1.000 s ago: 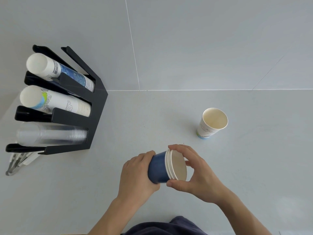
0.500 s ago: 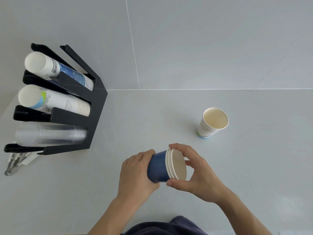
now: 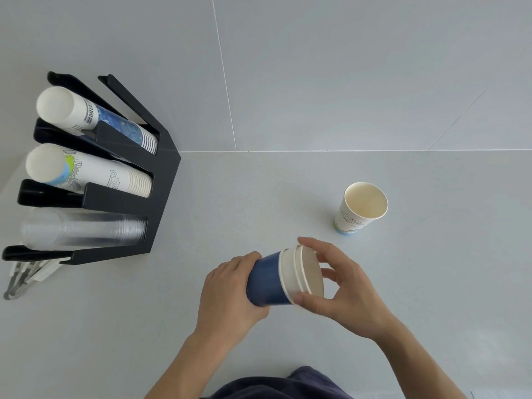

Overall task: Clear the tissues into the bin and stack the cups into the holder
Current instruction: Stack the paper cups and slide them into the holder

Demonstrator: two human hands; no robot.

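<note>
Fingers (image 3: 309, 246) of both hands grip nested blue cups (image 3: 266, 279) above a pale grey countertop (image 3: 288, 182) meeting a tiled wall (image 3: 316, 67).

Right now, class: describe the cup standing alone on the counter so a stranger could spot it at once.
Start at the black cup holder on the left and cross the grey counter rightward. Beyond both hands stands the white paper cup, upright and open-mouthed, alone and untouched.

Navy blue nested cups (image 3: 266, 279) with white rims under the right hand's fingertips (image 3: 302, 241), white cup with green-blue print (image 3: 359, 208) beyond those fingers, black holder (image 3: 161, 180), pale grey table (image 3: 431, 254)
</note>
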